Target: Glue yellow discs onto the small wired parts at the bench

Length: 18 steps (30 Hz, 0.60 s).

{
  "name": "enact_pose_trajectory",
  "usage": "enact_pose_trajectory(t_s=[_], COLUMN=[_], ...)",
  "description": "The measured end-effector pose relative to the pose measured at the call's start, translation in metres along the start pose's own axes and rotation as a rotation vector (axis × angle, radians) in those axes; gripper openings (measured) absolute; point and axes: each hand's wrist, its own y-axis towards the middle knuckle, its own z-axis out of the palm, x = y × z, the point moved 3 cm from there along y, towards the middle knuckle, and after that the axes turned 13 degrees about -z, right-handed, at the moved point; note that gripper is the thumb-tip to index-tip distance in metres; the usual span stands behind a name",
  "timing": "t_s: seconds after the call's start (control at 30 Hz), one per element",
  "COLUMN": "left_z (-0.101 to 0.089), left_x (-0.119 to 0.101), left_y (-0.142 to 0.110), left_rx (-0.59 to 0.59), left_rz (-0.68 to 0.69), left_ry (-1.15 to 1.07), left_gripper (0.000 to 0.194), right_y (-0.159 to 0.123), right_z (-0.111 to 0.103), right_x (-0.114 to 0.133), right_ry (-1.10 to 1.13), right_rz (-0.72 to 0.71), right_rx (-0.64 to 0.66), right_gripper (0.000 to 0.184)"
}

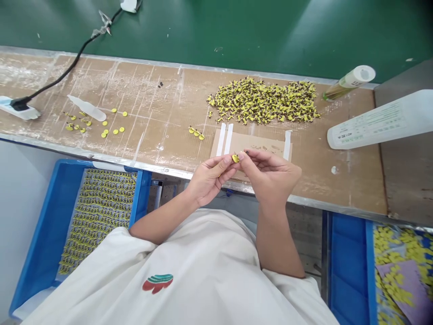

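A worn cardboard-covered bench (152,117) with a metal front edge runs under a green wall (237,31). Both hands meet just over that front edge: the left hand (208,178) and right hand (269,174) pinch one small yellow part (235,158) between their fingertips. A heap of parts (264,101) lies behind, bare bench between. Blue trays (50,225) flank the lap.

Head camera, steeply downward — workbench (142,135) close
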Motion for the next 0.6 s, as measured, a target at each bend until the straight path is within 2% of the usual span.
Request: enact_pose_trajectory(t_s=[0.13,0.33,0.6], left_z=[-0.0002,0.0002,-0.005], left_x=[0.0011,0.0002,-0.0031], left_y=[-0.0007,-0.0029,-0.0058], left_rx=[-0.023,-0.097,-0.018], left_rz=[-0.014,-0.031,-0.027], left_ry=[-0.027,-0.002,0.021], left_gripper=[0.011,0.008,0.007], right_y=[0.0001,-0.0014,-0.0043], right_z=[0.0009,-0.0005,0.0048], right_x=[0.0007,0.0009,0.001], right_ry=[0.016,0.043,0.088], right_rz=[0.056,0.062,0.036], right_rx=[-0.011,0.005,0.016], right_gripper=[0.024,0.02,0.02])
